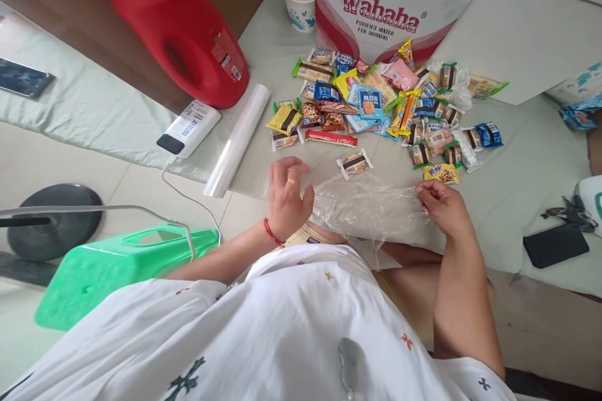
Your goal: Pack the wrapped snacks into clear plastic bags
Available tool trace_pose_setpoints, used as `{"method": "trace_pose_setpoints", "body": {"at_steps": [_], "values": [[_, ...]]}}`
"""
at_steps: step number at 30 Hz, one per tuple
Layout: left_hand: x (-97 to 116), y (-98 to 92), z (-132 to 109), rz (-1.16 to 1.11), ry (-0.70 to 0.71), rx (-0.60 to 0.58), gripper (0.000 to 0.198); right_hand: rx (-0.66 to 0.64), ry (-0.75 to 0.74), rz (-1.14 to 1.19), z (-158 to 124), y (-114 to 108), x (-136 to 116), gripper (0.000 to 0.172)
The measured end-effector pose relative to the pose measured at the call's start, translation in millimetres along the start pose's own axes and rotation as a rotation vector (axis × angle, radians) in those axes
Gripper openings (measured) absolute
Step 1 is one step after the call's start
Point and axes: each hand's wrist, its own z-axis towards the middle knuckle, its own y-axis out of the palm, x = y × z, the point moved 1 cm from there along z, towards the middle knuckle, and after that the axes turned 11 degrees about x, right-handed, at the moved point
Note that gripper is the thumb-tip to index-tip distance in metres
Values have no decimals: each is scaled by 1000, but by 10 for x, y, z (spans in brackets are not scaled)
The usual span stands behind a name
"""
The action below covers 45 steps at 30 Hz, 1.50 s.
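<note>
A clear plastic bag (369,208) lies stretched between my two hands at the near edge of the light green cloth (512,188). My left hand (286,197) pinches the bag's left edge, fingers curled. My right hand (442,205) grips its right edge with closed fingers. Just beyond the bag sits one small wrapped snack (354,163). Farther back lies a spread pile of several wrapped snacks (390,103) in yellow, blue and red wrappers.
A roll of clear plastic bags (237,140) lies left of the snacks. Behind stand a red jug (181,25), a white device (189,128), a Wahaha box (383,6) and a paper cup (300,7). A green stool (117,266) is at the lower left, a black wallet (555,244) at right.
</note>
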Motion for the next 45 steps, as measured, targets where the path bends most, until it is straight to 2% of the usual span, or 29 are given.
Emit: {"method": "trace_pose_setpoints", "body": {"at_steps": [1, 3, 5, 6, 7, 10, 13, 15, 21, 23, 26, 28, 30, 32, 33, 34, 35, 37, 39, 42, 43, 45], "values": [[84, -11, -35, -64, 101, -55, 14, -20, -16, -18, 24, -4, -20, 34], [236, 85, -113, -251, 288, -346, 5, -66, -50, -53, 72, -12, -73, 32], [316, 307, -194, -350, 456, -683, 11, -108, -69, -86, 116, -27, -129, 32], [319, 440, -226, -327, 527, -776, 15, -127, -69, -100, 136, -42, -152, 33], [301, 572, -252, -284, 591, -822, 16, -144, -63, -115, 156, -62, -169, 34], [187, 878, -292, -166, 642, -785, 21, -184, -14, -153, 205, -148, -171, 38], [96, 975, -313, -81, 519, -662, 33, -190, 45, -156, 232, -219, -116, 42], [67, 956, -336, -76, 468, -610, 36, -193, 60, -151, 243, -231, -77, 43], [-27, 808, -354, -251, 471, -501, 28, -238, 40, -248, 354, -239, -77, 38], [-32, 774, -295, -212, 462, -551, 30, -271, 17, -273, 435, -268, -109, 37], [-9, 769, -173, -94, 424, -648, 43, -295, -61, -329, 568, -307, -190, 34], [-3, 795, -108, -56, 385, -662, 50, -219, -169, -468, 609, -311, -291, 25], [-16, 830, -77, -44, 367, -653, 51, -20, -332, -673, 550, -277, -430, 17], [-37, 861, -74, -39, 354, -631, 50, 219, -540, -795, 356, -171, -558, 20], [-46, 872, -76, -39, 352, -621, 50, 286, -652, -800, 215, -84, -588, 25], [-55, 879, -78, -38, 355, -614, 50, 292, -757, -775, 57, 25, -583, 30], [-62, 882, -76, -37, 364, -610, 50, 218, -849, -743, -107, 150, -535, 35], [-79, 871, -55, -32, 403, -609, 47, -44, -970, -717, -419, 399, -328, 43], [-114, 840, -8, -20, 450, -614, 44, -259, -989, -741, -658, 554, -45, 51], [-213, 782, 80, 10, 477, -633, 44, -333, -899, -735, -822, 497, 238, 57], [-252, 765, 102, 19, 476, -643, 45, -355, -867, -688, -820, 420, 246, 54], [-318, 743, 125, 29, 477, -666, 48, -405, -775, -549, -711, 258, 107, 42]]}}
